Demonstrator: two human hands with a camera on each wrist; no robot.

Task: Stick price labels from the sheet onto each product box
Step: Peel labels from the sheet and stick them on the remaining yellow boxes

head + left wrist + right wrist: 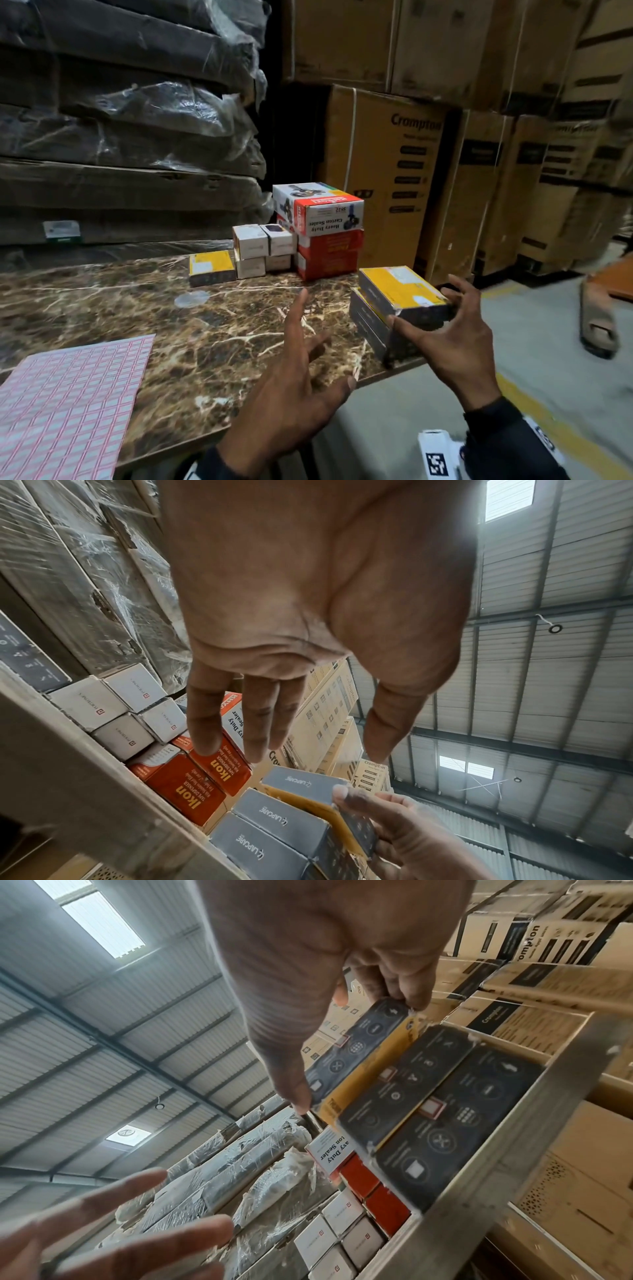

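Observation:
A pink-gridded label sheet (68, 404) lies at the near left of the marble table (205, 342). At the table's right edge stands a stack of yellow-topped grey boxes (368, 325). My right hand (424, 318) grips the top box (402, 291) by its near end, thumb on one side and fingers on the other, and the box sits skewed on the stack. In the right wrist view, small red-bordered labels (433, 1108) show on the boxes' dark sides. My left hand (318, 346) hovers open over the table, left of the stack, holding nothing.
At the table's far side are another yellow box (211, 267), several small white boxes (263, 246) and stacked red-and-white carton sealer boxes (322, 219). Tall brown cartons (394, 154) stand behind, with wrapped flat packs (120, 137) on the left. A clear disc (191, 298) lies mid-table.

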